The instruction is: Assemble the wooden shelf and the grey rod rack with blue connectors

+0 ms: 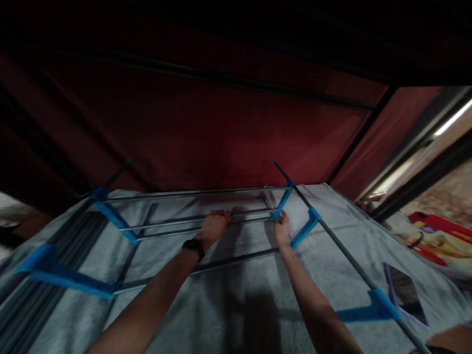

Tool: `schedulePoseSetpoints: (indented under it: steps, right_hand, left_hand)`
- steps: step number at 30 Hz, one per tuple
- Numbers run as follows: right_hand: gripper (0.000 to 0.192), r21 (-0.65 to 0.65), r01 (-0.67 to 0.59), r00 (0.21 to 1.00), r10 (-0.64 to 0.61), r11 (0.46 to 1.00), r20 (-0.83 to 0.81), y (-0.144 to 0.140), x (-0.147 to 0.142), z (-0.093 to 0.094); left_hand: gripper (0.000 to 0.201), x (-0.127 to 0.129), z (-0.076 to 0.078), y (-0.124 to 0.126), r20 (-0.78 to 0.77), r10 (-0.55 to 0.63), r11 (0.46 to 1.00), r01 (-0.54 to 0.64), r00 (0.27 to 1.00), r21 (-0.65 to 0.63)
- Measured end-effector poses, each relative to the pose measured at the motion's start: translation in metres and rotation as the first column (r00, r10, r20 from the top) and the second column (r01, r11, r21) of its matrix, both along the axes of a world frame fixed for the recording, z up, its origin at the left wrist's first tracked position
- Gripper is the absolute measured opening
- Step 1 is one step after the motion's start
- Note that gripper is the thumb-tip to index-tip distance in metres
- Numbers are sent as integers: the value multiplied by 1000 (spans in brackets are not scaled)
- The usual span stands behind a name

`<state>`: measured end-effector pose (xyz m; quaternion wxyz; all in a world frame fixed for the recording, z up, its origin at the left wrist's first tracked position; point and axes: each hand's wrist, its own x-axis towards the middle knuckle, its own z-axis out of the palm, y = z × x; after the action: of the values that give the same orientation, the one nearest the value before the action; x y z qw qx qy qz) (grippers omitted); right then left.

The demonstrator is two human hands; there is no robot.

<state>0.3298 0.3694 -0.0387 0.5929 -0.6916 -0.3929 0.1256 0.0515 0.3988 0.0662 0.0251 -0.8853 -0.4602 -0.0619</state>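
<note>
**Rack frame partly joined on grey cloth**

Rods and blue connectors, spread across the grey cloth (239,305) in the lower half of the frame. Left hand (214,225) at centre, palm down, fingers bent over the pair of thin rods (165,226); resting or clamping, cannot tell. Black wristband (193,246) just behind it. Right hand (282,228) right of centre, fingertips closed at the lower end of a blue connector (283,201), where the pair of rods meets it; exact hold hidden by blur and dim light.

Already joined, as far as visible: the rod pair and a rear rod running from that connector to a matching blue piece (114,219) at centre left; a second connector (306,228) seated on the long side pole (342,250), a third (372,307) lower on the same pole. Not yet tied in on the right: a lower rod (228,260), crossing under both forearms and stopping short of the side pole. Further poles (44,295) bundled at lower left under another blue piece (62,275).

Red fabric wall (221,132) close behind the far rods, so little room beyond them. Open cloth between and below the forearms. Cloth edge at right, with a dark flat object (403,292) near it.
</note>
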Motion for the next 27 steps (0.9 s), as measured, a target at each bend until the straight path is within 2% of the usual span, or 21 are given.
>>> schedulePoseSetpoints:
  steps: [2, 3, 8, 12, 17, 21, 24, 27]
  right_hand:
    - [62, 23, 24, 997, -26, 999, 79, -8, -14, -2]
    - [63, 34, -3, 994, -1, 999, 105, -13, -23, -2]
    - [62, 73, -274, 952, 259, 959, 166, -31, -75, 7]
    - [60, 78, -369, 918, 350, 926, 188, -44, -103, 3]
    - [59, -37, -443, 867, 438, 896, 237, -64, -117, -18]
    - [57, -77, -476, 831, 476, 876, 288, -70, -119, -24]
    - [56, -95, -479, 821, 484, 872, 303, -69, -118, -23]
    - [56, -134, -470, 810, 486, 873, 328, -69, -119, -22]
  left_hand:
    - [34, -2, -1, -1, 5, -22, 1000, 22, 1000, -10]
    - [35, -3, -2, -1, 8, -28, 999, 28, 1000, -15]
    - [42, -10, -8, -2, -3, -10, 999, 10, 1000, -37]
    - [43, -11, -14, -7, -35, -5, 998, 3, 999, -55]
    - [50, -11, -23, -12, -24, 5, 999, -6, 1000, -43]
    - [48, -14, -26, -15, 2, 28, 998, -28, 1000, -50]
    - [49, -16, -24, -19, 23, 43, 998, -42, 999, -43]
    - [51, -15, -14, -22, 89, 44, 999, -42, 995, -23]
